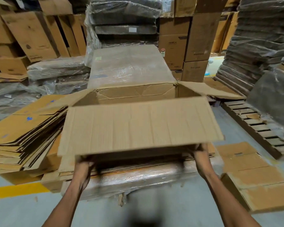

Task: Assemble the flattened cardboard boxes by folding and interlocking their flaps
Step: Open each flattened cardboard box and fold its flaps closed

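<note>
Left hand, right hand hold box crosswise, open-topped.

Open box centre – flat stack left, pallet right, wrapped bundle behind.

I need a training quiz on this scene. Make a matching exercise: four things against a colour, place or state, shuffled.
Things:
1. open box
2. stack of flattened boxes
3. pallet
4. floor stripe

Descriptions:
A. yellow
B. dark slats, on the floor at right
C. middle of the view, flaps spread outward
D. piled at left, blue marks

Pairs: 1-C, 2-D, 3-B, 4-A
</note>
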Motion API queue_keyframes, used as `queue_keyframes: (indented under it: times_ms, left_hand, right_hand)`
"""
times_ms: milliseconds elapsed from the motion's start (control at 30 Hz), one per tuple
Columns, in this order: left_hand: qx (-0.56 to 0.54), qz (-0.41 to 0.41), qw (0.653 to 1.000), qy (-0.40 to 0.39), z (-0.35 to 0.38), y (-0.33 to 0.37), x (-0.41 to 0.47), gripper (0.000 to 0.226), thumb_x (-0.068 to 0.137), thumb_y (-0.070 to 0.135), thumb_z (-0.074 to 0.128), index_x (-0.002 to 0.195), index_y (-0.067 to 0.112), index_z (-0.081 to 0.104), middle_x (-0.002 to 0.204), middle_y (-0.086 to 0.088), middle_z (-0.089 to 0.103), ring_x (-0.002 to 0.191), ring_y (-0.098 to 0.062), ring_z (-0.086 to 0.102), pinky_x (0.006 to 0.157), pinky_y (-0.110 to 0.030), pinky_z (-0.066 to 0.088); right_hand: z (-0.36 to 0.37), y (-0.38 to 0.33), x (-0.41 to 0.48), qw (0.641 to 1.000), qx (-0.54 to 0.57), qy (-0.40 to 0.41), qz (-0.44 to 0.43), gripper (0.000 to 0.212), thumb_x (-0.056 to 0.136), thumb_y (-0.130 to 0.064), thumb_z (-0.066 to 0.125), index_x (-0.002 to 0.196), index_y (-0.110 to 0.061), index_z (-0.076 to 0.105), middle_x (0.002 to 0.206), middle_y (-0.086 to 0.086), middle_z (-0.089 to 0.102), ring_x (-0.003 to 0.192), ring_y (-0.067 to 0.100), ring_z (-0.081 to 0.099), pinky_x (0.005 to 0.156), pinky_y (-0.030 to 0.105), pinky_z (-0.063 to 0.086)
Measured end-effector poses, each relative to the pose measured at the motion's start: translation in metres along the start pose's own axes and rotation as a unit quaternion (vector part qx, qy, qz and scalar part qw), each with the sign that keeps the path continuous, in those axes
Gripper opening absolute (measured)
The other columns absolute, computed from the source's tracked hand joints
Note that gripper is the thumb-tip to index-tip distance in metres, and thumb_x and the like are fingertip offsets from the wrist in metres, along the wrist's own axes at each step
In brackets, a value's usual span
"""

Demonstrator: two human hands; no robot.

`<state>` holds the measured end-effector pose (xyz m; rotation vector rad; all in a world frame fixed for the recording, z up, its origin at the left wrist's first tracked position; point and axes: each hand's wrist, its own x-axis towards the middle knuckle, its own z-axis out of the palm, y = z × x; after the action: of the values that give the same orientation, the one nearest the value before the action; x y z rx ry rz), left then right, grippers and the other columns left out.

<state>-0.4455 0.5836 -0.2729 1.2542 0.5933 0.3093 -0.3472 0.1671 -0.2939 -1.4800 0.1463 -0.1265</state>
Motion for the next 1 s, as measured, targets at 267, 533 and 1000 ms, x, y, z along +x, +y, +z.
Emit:
queue_keyframes:
  times_ms: [267, 533, 1000]
  left_hand:
    - [0.073, 0.111, 0.990, 0.042, 0.063, 0.119, 0.016, 0.060, 0.078, 0.018, 0.086, 0.122, 0.014, 0.045, 0.109, 0.001, 0.061, 0.091, -0.016, 0.065, 0.078, -0.041, 0.058]
    - [0.239, 0.096, 0.966, 0.022, 0.044, 0.149, 0.027, 0.063, 0.067, 0.046, 0.090, 0.115, 0.022, 0.056, 0.121, -0.002, 0.061, 0.109, -0.027, 0.061, 0.078, -0.053, 0.062]
    - [0.255, 0.044, 0.963, -0.079, 0.006, 0.005, 0.017, 0.105, 0.077, 0.067, 0.074, 0.160, 0.035, 0.019, 0.157, 0.012, 0.041, 0.142, -0.019, 0.041, 0.119, -0.046, 0.031]
  right_hand:
    - [0.026, -0.122, 0.033, 0.998, -0.056, 0.008, -0.041, 0.054, 0.089, -0.028, 0.079, 0.135, -0.026, 0.052, 0.126, 0.003, 0.064, 0.111, 0.025, 0.065, 0.089, 0.050, 0.061]
    - [0.021, -0.157, 0.042, 0.990, -0.139, 0.027, -0.027, 0.044, 0.091, -0.037, 0.073, 0.132, -0.027, 0.060, 0.121, -0.001, 0.062, 0.112, 0.024, 0.058, 0.088, 0.049, 0.058]
    - [0.016, 0.010, 0.009, 0.991, -0.106, -0.023, 0.080, 0.084, 0.095, -0.056, 0.063, 0.162, -0.024, 0.024, 0.164, 0.000, 0.034, 0.150, 0.026, 0.033, 0.121, 0.049, 0.027]
